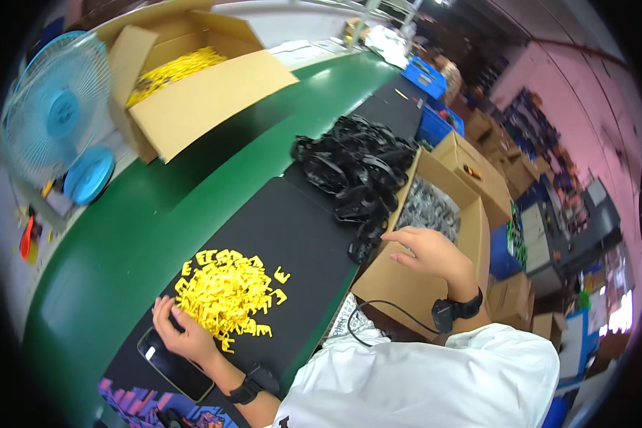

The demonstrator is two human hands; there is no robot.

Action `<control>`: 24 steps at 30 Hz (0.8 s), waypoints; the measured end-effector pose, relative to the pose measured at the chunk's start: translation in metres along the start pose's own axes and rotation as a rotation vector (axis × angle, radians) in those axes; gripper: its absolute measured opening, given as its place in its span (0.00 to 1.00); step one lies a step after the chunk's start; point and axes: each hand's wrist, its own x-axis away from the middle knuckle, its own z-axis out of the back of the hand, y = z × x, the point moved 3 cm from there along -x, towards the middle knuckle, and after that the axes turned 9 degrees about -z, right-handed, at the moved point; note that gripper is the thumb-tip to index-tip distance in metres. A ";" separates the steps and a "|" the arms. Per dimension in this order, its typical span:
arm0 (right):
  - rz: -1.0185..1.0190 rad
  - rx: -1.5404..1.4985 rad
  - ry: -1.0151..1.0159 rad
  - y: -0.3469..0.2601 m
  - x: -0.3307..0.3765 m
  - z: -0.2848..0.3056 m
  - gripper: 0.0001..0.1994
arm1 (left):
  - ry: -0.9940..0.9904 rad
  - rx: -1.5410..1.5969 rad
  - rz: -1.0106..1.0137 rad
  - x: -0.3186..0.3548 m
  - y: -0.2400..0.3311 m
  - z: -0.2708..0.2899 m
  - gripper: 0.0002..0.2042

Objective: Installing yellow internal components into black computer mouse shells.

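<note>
A heap of small yellow plastic pieces (225,291), shaped like little clips with prongs, lies on the black work mat (264,221). My left hand (181,334) rests at the heap's near left edge, fingers apart and slightly bent, with nothing visible in it. Beside its wrist lies a dark smartphone (174,365). My right hand (431,251) hovers over the near end of an open cardboard box, fingers stretched out and thumb apart. Its fingertips are close to the nearest of the piled black plastic parts (364,241); whether they touch cannot be made out.
Grey pieces (429,211) fill part of the cardboard box (396,282) at my right. A large carton (210,107) with yellow parts and a blue fan (63,107) stand across the green conveyor belt (121,246). Blue crates (424,77) stand farther back.
</note>
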 end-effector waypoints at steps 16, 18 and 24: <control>0.474 0.115 0.275 0.115 -0.076 -0.098 0.11 | -0.073 0.136 -0.118 -0.003 0.081 -0.007 0.11; 0.503 0.256 0.292 0.111 -0.089 -0.111 0.05 | -0.099 0.136 -0.172 -0.002 0.093 -0.015 0.11; 0.517 0.223 0.274 0.111 -0.104 -0.116 0.06 | -0.372 0.113 -0.267 0.018 0.121 -0.040 0.09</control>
